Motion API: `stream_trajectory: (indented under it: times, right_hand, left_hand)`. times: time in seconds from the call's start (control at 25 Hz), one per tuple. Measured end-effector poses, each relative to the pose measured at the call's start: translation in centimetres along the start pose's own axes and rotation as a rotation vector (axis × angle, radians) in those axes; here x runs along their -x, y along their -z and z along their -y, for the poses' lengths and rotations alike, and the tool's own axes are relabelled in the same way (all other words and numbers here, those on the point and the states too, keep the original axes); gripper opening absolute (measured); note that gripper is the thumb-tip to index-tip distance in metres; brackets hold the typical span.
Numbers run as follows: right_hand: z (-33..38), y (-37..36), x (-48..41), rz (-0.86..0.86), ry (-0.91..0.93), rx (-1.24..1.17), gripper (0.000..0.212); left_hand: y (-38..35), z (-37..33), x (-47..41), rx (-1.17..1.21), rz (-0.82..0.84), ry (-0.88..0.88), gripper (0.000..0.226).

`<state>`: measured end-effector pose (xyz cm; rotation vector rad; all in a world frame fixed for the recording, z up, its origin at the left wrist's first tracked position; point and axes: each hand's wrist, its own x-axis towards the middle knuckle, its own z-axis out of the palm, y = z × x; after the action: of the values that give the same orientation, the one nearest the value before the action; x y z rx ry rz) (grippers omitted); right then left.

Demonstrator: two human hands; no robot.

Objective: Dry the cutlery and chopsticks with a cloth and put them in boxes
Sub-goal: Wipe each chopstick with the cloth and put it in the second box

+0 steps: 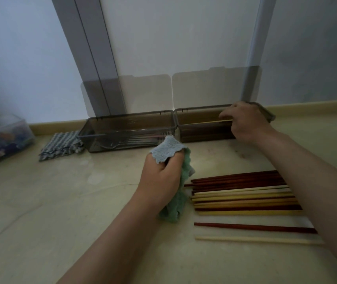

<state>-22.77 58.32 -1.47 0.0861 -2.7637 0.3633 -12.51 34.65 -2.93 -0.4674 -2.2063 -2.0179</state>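
Back edge of worktop (77, 197): left box (126, 128), smoky clear plastic, metal cutlery inside. Mid-worktop: left grip (161, 175) bunched round soft terry cloth (176, 197), blue-green. Right grip (245, 121) pinching a pale chopstick (223, 120) over the right box (200, 130). Remaining chopsticks (243, 198) toward the right edge: thin, stiff, light, probably slick if wet; best pinched mid-length.

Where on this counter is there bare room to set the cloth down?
Bare counter lies left of the left hand, in front of the checked cloth and left box. A narrower strip separates right box from chopsticks, the crowded patch.
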Motion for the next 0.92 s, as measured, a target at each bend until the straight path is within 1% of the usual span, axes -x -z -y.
stream_trajectory:
  times: [0.08,0.12,0.16,0.24,0.32,0.36,0.44,0.64,0.72,0.84,0.92]
  right_hand:
    - [0.4,1.1,1.3,-0.064,0.034,-0.085,0.04]
    - [0.7,1.8,2.4,-0.046,0.057,-0.128,0.036]
    - [0.9,2.4,3.7,0.009,0.075,-0.162,0.031]
    - [1.3,3.2,6.6,0.183,0.098,-0.19,0.024]
    - [1.5,3.4,8.8,0.353,0.101,-0.143,0.02]
    - [1.4,3.4,9.6,0.41,0.103,-0.103,0.017]
    - [1.4,3.2,10.0,0.455,0.116,-0.047,0.012]
    - [1.7,2.6,10.0,0.503,0.069,-0.081,0.009]
    - [2.1,2.7,10.2,0.438,0.096,-0.08,0.012]
    - [3.1,3.5,10.4,0.295,0.137,-0.189,0.012]
    - [4.1,3.8,10.8,0.282,0.203,-0.255,0.012]
  left_hand:
    - [0.1,0.2,0.0,-0.01,-0.01,-0.007,0.028]
    - [0.2,0.2,0.0,-0.021,-0.02,-0.008,0.027]
    - [0.2,0.3,0.0,-0.031,-0.032,-0.005,0.027]
    - [0.2,0.4,0.0,-0.041,-0.058,0.01,0.026]
    - [0.2,0.4,0.1,-0.05,-0.084,0.017,0.025]
    - [0.1,0.4,0.2,-0.062,-0.092,0.016,0.026]
    - [0.0,0.5,0.2,-0.085,-0.094,0.015,0.028]
    - [-0.1,0.5,0.3,-0.084,-0.089,0.044,0.028]
    - [-0.2,0.4,0.3,-0.08,-0.098,0.051,0.029]
    - [-0.1,0.3,0.4,-0.06,-0.104,0.102,0.024]
    - [-0.1,0.4,0.5,-0.057,-0.095,0.127,0.023]
